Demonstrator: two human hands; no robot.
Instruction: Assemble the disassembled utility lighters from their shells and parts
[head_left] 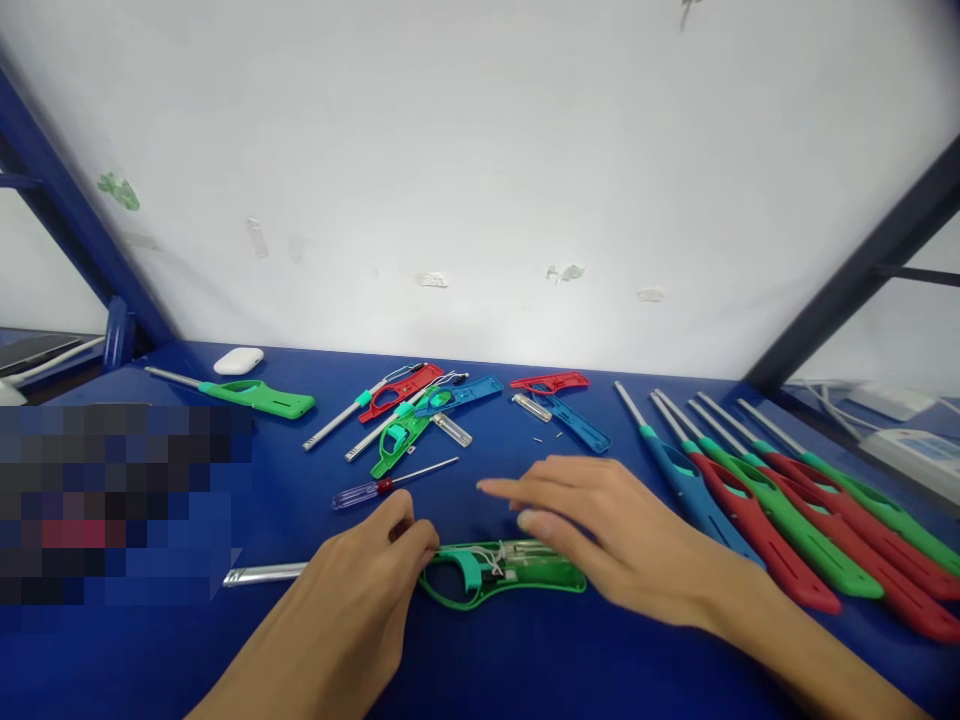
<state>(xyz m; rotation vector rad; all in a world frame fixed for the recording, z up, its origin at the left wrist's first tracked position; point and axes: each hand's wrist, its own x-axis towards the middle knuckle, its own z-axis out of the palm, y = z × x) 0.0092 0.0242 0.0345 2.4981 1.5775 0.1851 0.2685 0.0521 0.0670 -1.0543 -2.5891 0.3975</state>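
An opened green gas lighter point(536, 575) lies across the table in front of me, its trigger, white wires and clear fuel tank exposed. My left hand point(360, 580) is closed round its neck, hiding where the metal tube joins the handle. The tube's tip sticks out to the left. Over the handle's right end, my right hand point(592, 530) is open, fingers stretched to the left and holding nothing. I cannot tell whether it touches the handle. Just beyond my left hand lies a screwdriver point(390, 484) with a clear and red grip.
Several closed lighters point(787, 520) lie side by side at the right. Farther back are loose red, blue and green shells point(442, 400), metal tubes and fuel tanks point(532, 407). A closed green lighter point(255, 395) and a white case point(238, 361) lie at the back left.
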